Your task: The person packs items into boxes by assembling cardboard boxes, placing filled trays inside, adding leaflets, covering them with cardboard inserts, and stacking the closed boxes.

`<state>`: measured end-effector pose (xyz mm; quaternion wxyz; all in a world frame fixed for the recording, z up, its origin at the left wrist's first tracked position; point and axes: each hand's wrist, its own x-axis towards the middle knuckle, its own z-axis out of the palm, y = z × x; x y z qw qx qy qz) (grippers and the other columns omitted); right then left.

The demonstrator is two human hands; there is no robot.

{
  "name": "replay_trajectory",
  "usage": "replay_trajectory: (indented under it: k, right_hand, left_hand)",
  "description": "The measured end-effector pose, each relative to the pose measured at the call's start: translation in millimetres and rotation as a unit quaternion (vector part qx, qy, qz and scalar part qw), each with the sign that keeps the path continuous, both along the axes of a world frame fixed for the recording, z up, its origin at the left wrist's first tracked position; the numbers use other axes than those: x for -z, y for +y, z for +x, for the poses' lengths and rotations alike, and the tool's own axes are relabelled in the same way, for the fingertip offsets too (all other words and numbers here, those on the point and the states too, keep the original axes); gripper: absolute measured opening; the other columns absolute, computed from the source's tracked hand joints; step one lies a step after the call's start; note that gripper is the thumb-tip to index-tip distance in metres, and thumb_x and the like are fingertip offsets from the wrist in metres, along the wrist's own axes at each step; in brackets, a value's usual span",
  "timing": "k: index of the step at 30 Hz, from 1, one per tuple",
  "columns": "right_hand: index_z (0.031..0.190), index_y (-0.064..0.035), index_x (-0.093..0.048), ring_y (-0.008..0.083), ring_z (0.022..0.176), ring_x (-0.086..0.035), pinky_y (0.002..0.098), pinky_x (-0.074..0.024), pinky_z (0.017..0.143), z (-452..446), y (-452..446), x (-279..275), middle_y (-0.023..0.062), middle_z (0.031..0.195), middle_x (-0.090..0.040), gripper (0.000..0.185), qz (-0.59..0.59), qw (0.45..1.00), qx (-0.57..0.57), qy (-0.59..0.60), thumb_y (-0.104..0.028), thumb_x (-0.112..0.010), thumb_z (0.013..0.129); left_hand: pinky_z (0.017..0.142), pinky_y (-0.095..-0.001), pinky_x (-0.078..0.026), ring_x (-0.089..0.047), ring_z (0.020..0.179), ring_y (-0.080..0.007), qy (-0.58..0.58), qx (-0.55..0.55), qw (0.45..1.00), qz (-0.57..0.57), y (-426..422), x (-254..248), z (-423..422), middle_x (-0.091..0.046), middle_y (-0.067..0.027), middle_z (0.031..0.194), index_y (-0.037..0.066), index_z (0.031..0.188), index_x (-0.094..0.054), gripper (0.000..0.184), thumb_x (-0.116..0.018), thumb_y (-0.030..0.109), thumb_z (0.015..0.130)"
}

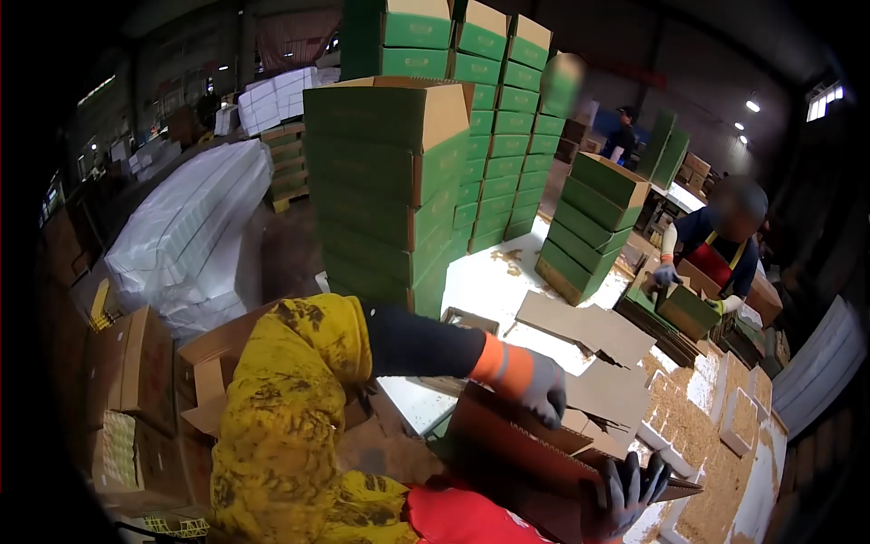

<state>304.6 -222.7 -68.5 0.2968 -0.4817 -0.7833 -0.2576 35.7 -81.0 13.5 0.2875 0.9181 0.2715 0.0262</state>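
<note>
A brown corrugated cardboard box [494, 433], partly folded, stands tilted in front of my body. My left hand [542, 392], in a grey glove with an orange cuff, reaches across from the left and curls down over its upper edge; the fingertips are partly hidden. At the lower right, my right hand [625, 494], also gloved, grips the box's near end, its fingers upright against the board. Flat cardboard pieces [580, 331] lie just beyond the box on the white table [476, 281].
Tall stacks of green boxes [372, 172] rise ahead, with a shorter stack [589, 227] to their right. A co-worker [716, 245] handles a green box at the right. White trays [739, 422] and brown crumbs cover the table's right side. Brown cartons [136, 363] and wrapped bundles [195, 218] stand left.
</note>
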Motion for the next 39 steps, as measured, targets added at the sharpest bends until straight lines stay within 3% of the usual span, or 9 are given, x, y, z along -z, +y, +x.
replay_trajectory:
  k: [5, 11, 19, 23, 25, 28, 32, 35, 39]
  right_hand:
    - [0.116, -0.0199, -0.066, 0.0395, 0.132, -0.036, 0.059, -0.0231, 0.108, -9, -14, -22, 0.0146, 0.136, -0.048, 0.039, -0.018, 0.993, -0.063, 0.1, -0.023, -0.071, 0.077]
    - [0.067, -0.0071, -0.055, 0.042, 0.131, -0.038, 0.0491, -0.03, 0.106, 31, -42, -85, 0.0235, 0.121, -0.055, 0.014, -0.18, 0.847, -0.124, 0.485, 0.002, -0.063, 0.06]
    - [0.119, -0.0071, -0.056, 0.0323, 0.116, -0.054, 0.0382, -0.0441, 0.096, 6, -28, -33, 0.017, 0.124, -0.055, 0.049, -0.467, 0.827, -0.248, 0.19, -0.021, -0.075, 0.077]
    - [0.129, -0.004, -0.046, 0.0332, 0.106, -0.059, 0.0386, -0.0485, 0.09, 18, 6, 13, 0.0185, 0.122, -0.055, 0.061, -0.399, 0.842, -0.049, 0.361, -0.028, -0.072, 0.08]
    - [0.132, -0.0056, -0.045, 0.0347, 0.118, -0.05, 0.043, -0.0406, 0.1, 5, 6, 28, 0.0181, 0.127, -0.05, 0.064, -0.217, 0.959, -0.071, 0.171, -0.031, -0.071, 0.079]
    - [0.132, -0.0079, -0.046, 0.036, 0.125, -0.039, 0.049, -0.0267, 0.108, -1, 25, -45, 0.0197, 0.132, -0.046, 0.064, -0.121, 0.992, 0.015, 0.017, -0.038, -0.068, 0.08]
    - [0.137, -0.011, -0.041, 0.0341, 0.117, -0.049, 0.0457, -0.0332, 0.106, 28, 63, -30, 0.018, 0.123, -0.053, 0.07, -0.065, 0.993, 0.007, 0.096, -0.04, -0.067, 0.079]
    - [0.137, -0.0069, -0.042, 0.0294, 0.1, -0.061, 0.0381, -0.0448, 0.096, 32, 12, -28, 0.0175, 0.114, -0.061, 0.065, -0.348, 0.912, -0.071, 0.203, -0.036, -0.066, 0.084]
    - [0.131, -0.0064, -0.051, 0.0237, 0.113, -0.055, 0.0353, -0.0466, 0.093, 65, 12, -8, 0.0166, 0.128, -0.054, 0.043, -0.412, 0.786, -0.072, 0.456, -0.018, -0.059, 0.091]
  left_hand:
    - [0.067, -0.0412, -0.05, -0.063, 0.074, -0.0321, 0.038, 0.076, 0.953, 0.291, -15, -6, 6, -0.065, -0.0124, 0.074, 0.01, 0.072, -0.066, 0.018, -0.063, 0.027, 0.07]
    - [0.053, -0.0328, -0.048, -0.059, 0.053, -0.0158, -0.032, -0.251, 0.965, 0.062, 9, -85, -30, -0.06, -0.0116, 0.058, -0.001, 0.068, -0.064, 0.03, -0.067, 0.028, 0.074]
    - [0.071, -0.0355, -0.051, -0.064, 0.077, -0.0303, 0.052, 0.003, 0.997, 0.064, -11, 76, 48, -0.066, -0.0164, 0.088, 0.008, 0.098, -0.066, 0.048, -0.057, 0.052, 0.084]
    - [0.086, -0.0361, -0.048, -0.06, 0.101, -0.0308, -0.21, -0.116, 0.842, -0.482, 48, 100, 37, -0.062, -0.0197, 0.11, 0.001, 0.12, -0.056, 0.039, -0.05, 0.03, 0.094]
    - [0.086, -0.0426, -0.046, -0.053, 0.106, -0.036, -0.182, 0.141, 0.903, 0.363, 46, 132, 13, -0.053, -0.0197, 0.116, 0.0, 0.123, -0.049, 0.048, -0.055, 0.033, 0.089]
    - [0.103, -0.0468, -0.031, -0.042, 0.121, -0.0381, 0.043, -0.116, 0.979, 0.161, -37, 75, 49, -0.044, -0.024, 0.13, 0.001, 0.128, -0.046, 0.065, -0.067, 0.036, 0.078]
    - [0.11, -0.0581, -0.012, -0.02, 0.135, -0.0441, -0.176, -0.154, 0.893, 0.384, -50, 89, 45, -0.025, -0.0261, 0.144, -0.002, 0.14, -0.032, 0.088, -0.068, 0.042, 0.074]
    - [0.11, -0.059, -0.007, -0.013, 0.137, -0.0482, -0.168, -0.256, 0.873, 0.379, -38, 83, 37, -0.018, -0.0284, 0.148, -0.007, 0.142, -0.023, 0.093, -0.064, 0.047, 0.078]
    - [0.089, -0.0415, -0.046, -0.058, 0.104, -0.0391, 0.029, -0.343, 0.937, 0.061, -1, 130, 27, -0.059, -0.03, 0.111, -0.006, 0.127, -0.046, 0.075, -0.05, 0.057, 0.087]
